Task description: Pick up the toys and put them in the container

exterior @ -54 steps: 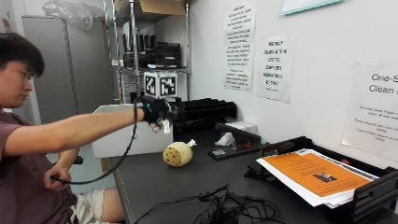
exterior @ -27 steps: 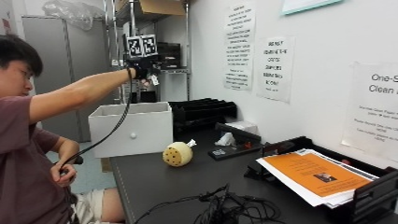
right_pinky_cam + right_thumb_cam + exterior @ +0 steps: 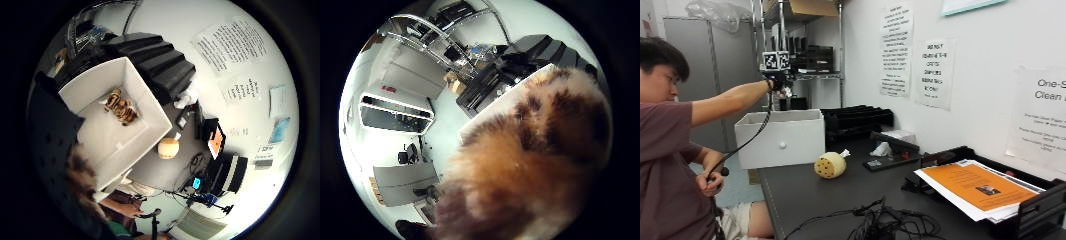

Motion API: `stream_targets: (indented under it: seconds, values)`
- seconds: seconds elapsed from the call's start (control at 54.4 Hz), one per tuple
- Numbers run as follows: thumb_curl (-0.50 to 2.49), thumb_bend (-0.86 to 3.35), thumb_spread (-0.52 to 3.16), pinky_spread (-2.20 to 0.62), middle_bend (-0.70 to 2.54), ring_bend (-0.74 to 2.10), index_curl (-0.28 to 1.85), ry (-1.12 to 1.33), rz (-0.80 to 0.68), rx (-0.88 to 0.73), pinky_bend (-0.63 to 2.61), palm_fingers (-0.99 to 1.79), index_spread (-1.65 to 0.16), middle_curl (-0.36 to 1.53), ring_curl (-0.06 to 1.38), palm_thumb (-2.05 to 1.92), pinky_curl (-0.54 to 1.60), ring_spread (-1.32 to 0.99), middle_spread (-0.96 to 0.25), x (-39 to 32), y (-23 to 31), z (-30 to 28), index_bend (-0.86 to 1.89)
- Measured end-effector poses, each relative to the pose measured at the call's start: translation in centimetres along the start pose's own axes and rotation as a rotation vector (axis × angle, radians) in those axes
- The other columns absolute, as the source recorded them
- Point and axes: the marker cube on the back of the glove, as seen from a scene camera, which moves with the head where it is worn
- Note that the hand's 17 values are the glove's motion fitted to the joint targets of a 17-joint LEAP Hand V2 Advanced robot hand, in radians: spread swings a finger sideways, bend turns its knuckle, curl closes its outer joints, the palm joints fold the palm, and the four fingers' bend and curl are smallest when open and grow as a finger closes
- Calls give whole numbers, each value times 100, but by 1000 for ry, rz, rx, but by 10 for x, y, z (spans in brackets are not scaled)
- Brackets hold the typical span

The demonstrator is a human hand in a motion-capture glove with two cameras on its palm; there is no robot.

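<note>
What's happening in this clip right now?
A person is clearing toys off a dark table into a white container. Their gloved right hand is raised high above the container, and a furry brown toy fills the thumb-side palm view, so it is close to the palm, though a grip cannot be confirmed. A striped plush toy already lies inside the container. A round yellow toy sits on the table beside it.
</note>
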Motion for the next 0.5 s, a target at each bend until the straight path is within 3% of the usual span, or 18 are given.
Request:
stream_targets:
  seconds: [0.074,0.184,0.221,0.257,0.276,0.331,0.496]
  values:
    - [93,-1,64,-38,116,144,95,35,-51,-110,116,95,-30,95,75,49,55,-36,-25,1,9,8,71]
    - [93,-2,69,-38,110,147,98,87,47,-328,118,83,-31,95,74,48,54,-35,-27,5,19,19,57]
    - [88,-6,78,-37,106,147,96,103,48,-413,118,68,-30,94,74,38,54,-35,-28,6,23,21,44]
    - [78,-15,90,-33,100,142,91,105,39,-472,122,30,-27,91,73,14,57,-34,-28,7,25,22,20]
    - [74,-18,90,-29,83,136,88,104,31,-485,128,-4,-25,86,72,5,59,-32,-27,7,25,22,8]
    - [67,-14,93,-19,52,110,76,106,17,-459,137,-48,-22,75,65,-7,58,-22,-18,8,25,20,4]
    - [52,-10,98,-3,20,72,51,116,110,-396,126,-40,-17,58,46,-12,48,-8,-3,24,28,5,2]
